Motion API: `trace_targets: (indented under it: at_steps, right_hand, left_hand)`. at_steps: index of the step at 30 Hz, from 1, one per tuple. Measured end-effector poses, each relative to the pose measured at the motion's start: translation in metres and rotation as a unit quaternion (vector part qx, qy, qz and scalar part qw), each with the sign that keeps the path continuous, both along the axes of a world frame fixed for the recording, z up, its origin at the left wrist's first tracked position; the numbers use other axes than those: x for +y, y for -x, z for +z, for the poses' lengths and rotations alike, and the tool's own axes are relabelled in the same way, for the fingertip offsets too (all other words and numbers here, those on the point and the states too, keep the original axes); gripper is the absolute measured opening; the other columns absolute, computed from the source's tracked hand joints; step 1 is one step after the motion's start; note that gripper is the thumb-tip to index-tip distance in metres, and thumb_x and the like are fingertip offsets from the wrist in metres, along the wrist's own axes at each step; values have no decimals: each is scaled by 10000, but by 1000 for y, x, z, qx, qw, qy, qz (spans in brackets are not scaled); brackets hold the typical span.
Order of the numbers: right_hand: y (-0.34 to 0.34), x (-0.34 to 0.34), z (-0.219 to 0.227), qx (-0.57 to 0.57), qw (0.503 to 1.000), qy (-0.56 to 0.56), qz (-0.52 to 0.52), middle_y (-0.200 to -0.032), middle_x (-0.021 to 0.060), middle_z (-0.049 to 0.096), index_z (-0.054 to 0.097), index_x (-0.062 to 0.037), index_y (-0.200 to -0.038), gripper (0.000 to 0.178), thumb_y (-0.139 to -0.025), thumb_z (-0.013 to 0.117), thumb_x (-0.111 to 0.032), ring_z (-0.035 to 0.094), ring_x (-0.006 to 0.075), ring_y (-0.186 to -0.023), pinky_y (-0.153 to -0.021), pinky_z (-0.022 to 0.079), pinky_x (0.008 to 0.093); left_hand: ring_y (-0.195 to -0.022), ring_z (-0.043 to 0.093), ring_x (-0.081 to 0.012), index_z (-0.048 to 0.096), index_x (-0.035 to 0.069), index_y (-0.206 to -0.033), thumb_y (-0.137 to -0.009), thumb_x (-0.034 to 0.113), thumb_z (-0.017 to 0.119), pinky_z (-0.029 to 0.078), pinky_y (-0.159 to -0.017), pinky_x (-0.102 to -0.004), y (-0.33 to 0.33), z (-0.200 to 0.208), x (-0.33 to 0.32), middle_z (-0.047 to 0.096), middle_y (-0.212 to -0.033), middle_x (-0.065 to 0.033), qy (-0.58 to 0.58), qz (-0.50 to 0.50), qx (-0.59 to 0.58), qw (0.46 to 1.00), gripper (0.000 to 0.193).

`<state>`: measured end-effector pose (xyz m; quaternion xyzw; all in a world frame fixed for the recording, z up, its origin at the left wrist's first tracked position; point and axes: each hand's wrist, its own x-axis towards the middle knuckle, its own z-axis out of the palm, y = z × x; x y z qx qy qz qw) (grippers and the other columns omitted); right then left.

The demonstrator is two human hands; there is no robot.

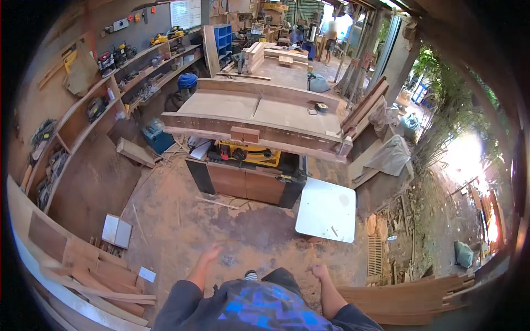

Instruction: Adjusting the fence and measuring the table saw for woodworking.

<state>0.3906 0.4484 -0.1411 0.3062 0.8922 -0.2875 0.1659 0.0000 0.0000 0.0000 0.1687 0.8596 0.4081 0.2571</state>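
My left hand [210, 255] hangs in the air over the dusty floor, its fingers stretched out and nothing in it. On the other side my right hand [319, 270] is held low with its fingers curled in, and no object shows in it. Neither hand touches anything. Ahead stands a workbench with a large wooden frame [248, 124] lying on top. Below the frame sits a yellow power tool [251, 154] on a dark cabinet [232, 181]. A white board [327, 211] with rounded corners is closest to my right hand.
Shelves with tools [83, 118] line the left wall. Planks [105, 281] lie at lower left, and more boards [397, 300] at lower right. A tape measure [321, 107] rests on the frame. Far back stands another person [330, 44]. Scrap wood [135, 152] lies left of the bench.
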Motion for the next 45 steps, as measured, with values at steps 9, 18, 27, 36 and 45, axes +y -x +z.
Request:
trace_targets:
  at_steps: [9,18,27,36,45]
  right_hand:
    - [466,142,294,486,867,46,-104,-840,68,719,723,-43,-1074,215,-943,670,-206,679,172,-771,-727,538,324]
    - [816,542,263,374,880,-79,-282,-1082,163,733,637,9,-1305,617,-798,786,-311,701,244,-933,-794,559,377]
    - [946,668,228,279,907,-163,-270,-1299,249,643,571,17,-1297,838,-626,908,-355,625,419,-1181,-1011,488,480]
    - [988,603,308,76,982,-160,-61,-1305,172,625,557,-88,-1379,955,-548,924,-385,623,368,-1189,-1007,512,456]
    - [1117,486,364,307,920,-61,234,-1183,161,685,585,-70,-1354,902,-596,877,-464,656,361,-1117,-926,525,446]
  left_hand:
    - [-935,703,-178,718,32,-1159,-977,273,665,542,-833,-318,253,160,268,755,-995,-89,-233,26,154,960,307]
    - [-1092,627,-381,709,49,-1119,-952,265,628,494,-972,-451,502,200,447,699,-1148,-163,-118,85,355,923,285]
    - [-1027,642,-372,701,47,-1056,-844,171,710,514,-901,-464,558,186,465,693,-1080,-165,-5,135,383,914,246]
    - [-1001,680,-312,730,57,-967,-796,154,742,526,-894,-431,583,181,468,726,-1038,-122,18,136,359,923,197]
    - [-987,686,-278,747,90,-948,-799,160,745,524,-895,-408,587,184,463,736,-1019,-70,15,144,363,921,165]
